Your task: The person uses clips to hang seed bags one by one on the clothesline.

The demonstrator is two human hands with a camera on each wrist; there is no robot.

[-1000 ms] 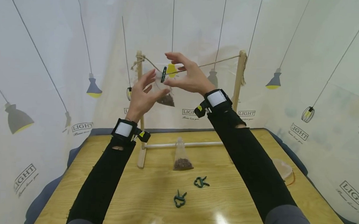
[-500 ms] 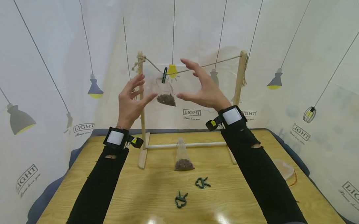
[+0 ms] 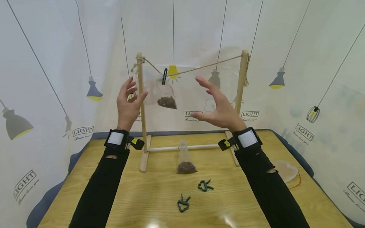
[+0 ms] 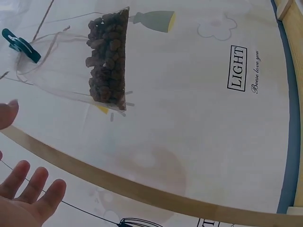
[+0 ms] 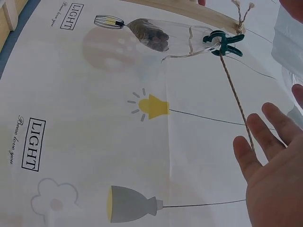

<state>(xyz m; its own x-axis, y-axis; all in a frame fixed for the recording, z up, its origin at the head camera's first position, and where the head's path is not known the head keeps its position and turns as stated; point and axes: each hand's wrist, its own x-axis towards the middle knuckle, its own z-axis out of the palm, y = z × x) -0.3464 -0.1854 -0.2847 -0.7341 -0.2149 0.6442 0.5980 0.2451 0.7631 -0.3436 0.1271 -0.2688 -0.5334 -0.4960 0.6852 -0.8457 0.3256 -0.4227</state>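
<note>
A clear drawstring bag [image 3: 167,102] with dark brown lumps in its bottom hangs from the twine [image 3: 202,66]. A dark green clip [image 3: 164,76] grips the bag's top and the twine, which sags there. To the left of the bag my left hand [image 3: 129,103] is raised with relaxed fingers, apart from it and holding nothing. My right hand [image 3: 220,107] is raised on the other side, fingers spread and thumb out, also holding nothing. In the right wrist view the green clip [image 5: 222,43] shows from the side, its handles past the twine.
Wooden posts [image 3: 243,79] carry the twine, joined low by a white rod [image 3: 202,147]. On the table [image 3: 131,199] stand a second filled bag [image 3: 186,166] and two loose green clips, one nearer [image 3: 183,203] and one farther [image 3: 205,185]. A pale translucent bag [image 3: 286,171] with orange cord lies at right.
Both hands have drawn away from the clip and bag, the left to the left, the right to the right and down. The bag now hangs from the clip alone.
</note>
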